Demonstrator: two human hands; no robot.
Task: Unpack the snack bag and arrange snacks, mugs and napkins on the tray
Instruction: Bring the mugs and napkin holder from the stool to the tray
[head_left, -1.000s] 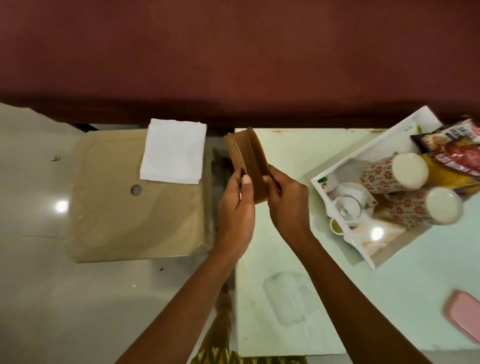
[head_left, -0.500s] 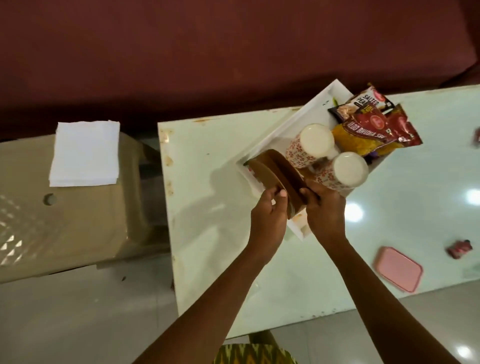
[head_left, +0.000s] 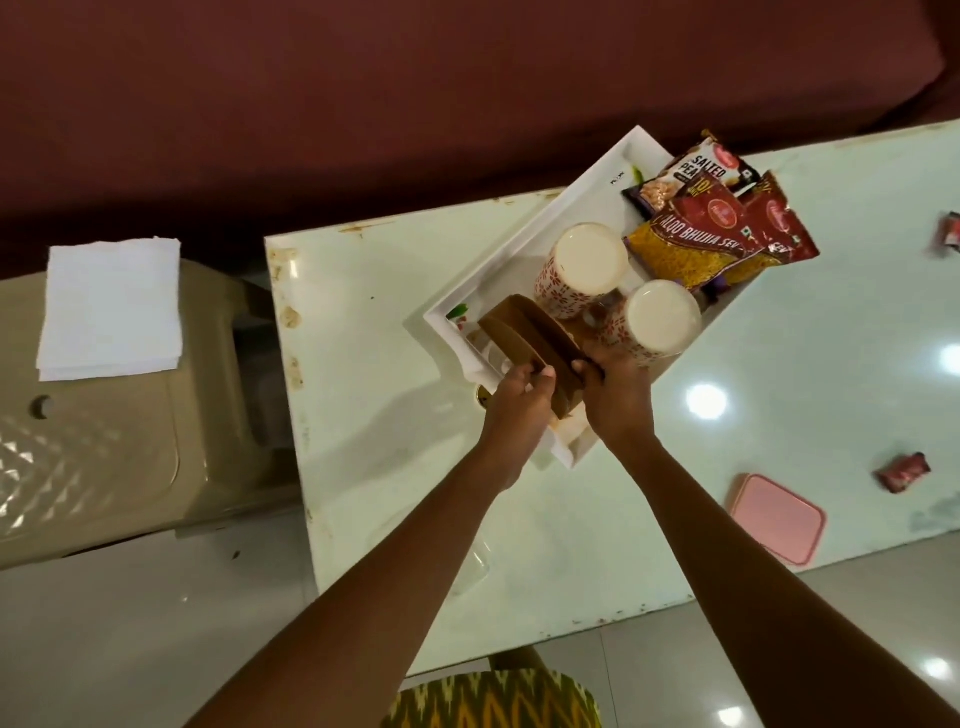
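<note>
Brown and wooden-looking, a napkin holder (head_left: 524, 347) made of 2 rounded upright plates was gripped from both ends in the head view, the only view given. The left hand (head_left: 519, 402) had its fingers curled around the near-left edge, thumb pressed on the plate, and the right hand (head_left: 615, 392) pinched the opposite edge with closed fingers. The holder sat over the near corner of the white tray (head_left: 511, 260); whether it touched the tray floor could not be told. In the tray, 2 floral mugs (head_left: 582, 270) stood close together just beyond the holder, and several snack packets (head_left: 711, 228) were piled at the far end, overhanging the rim. The tray lay at an angle on a pale green table (head_left: 374, 364). A stack of white napkins (head_left: 111, 306) rested well apart to the left on a beige plastic stool (head_left: 104, 467). A pink lid (head_left: 776, 517) lay near the table's front edge on the right, with 2 small red wrappers (head_left: 904, 470) further right.
</note>
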